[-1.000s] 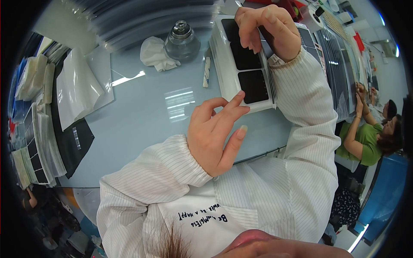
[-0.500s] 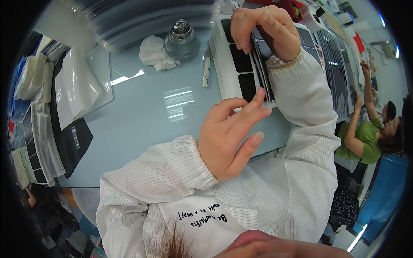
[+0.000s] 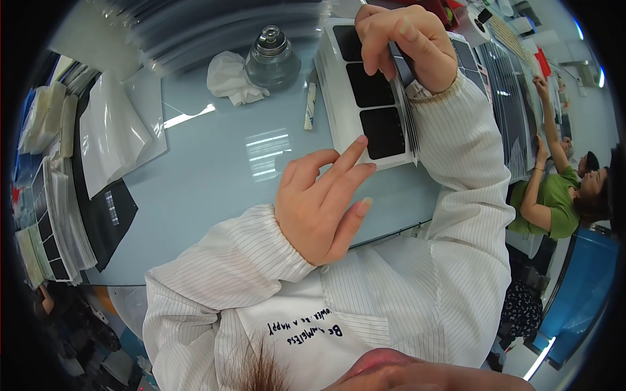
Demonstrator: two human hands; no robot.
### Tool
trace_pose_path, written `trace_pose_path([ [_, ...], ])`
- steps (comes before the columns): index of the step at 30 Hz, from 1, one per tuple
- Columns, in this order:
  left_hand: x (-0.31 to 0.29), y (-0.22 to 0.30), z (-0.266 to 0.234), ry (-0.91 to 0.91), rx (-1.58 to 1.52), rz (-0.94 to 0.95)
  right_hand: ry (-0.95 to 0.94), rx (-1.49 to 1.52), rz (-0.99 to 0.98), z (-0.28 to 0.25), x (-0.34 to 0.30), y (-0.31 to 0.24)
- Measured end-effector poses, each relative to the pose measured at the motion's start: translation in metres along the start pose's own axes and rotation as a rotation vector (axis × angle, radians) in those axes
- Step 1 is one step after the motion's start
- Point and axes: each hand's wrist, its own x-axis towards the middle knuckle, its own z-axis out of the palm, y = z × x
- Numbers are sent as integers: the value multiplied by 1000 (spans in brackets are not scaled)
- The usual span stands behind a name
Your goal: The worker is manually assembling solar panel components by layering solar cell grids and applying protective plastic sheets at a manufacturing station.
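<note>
A stack of white sheets with black rounded squares (image 3: 383, 133) lies on the table in front of me. My left hand (image 3: 319, 202) is open, its fingers stretched. Its index fingertip is at the left edge of the nearest black square; I cannot tell whether it presses down. Curled over the far right part of the stack is my right hand (image 3: 411, 49). A thin metallic end (image 3: 362, 2) shows just beyond it, but what its fingers hold is hidden. Several sheet edges stand close together under the right wrist.
Left of the stack lie a white marker-like stick (image 3: 310, 107), a glass pump bottle (image 3: 272, 62) and crumpled tissue (image 3: 235, 79). Glossy film (image 3: 114, 133) and piled sheets (image 3: 65, 221) are at the far left. A person in green (image 3: 554, 205) works at the right.
The raised sheets have swung to the right, uncovering the black squares beneath. My left hand has shifted left. The right hand has barely moved.
</note>
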Motion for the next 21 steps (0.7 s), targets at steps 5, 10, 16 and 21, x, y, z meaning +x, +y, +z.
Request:
trace_pose_path([
  [5,0,1,3,1,27,-32,-277,-413,-272,-9,34,-12],
  [10,2,1,3,-16,-59,-91,-293,-465,-235,-9,34,-16],
  [16,-1,6,4,4,-476,-281,-395,-776,-341,7,36,-25],
  [21,-2,7,7,9,-538,-266,-322,-866,350,20,23,-43],
])
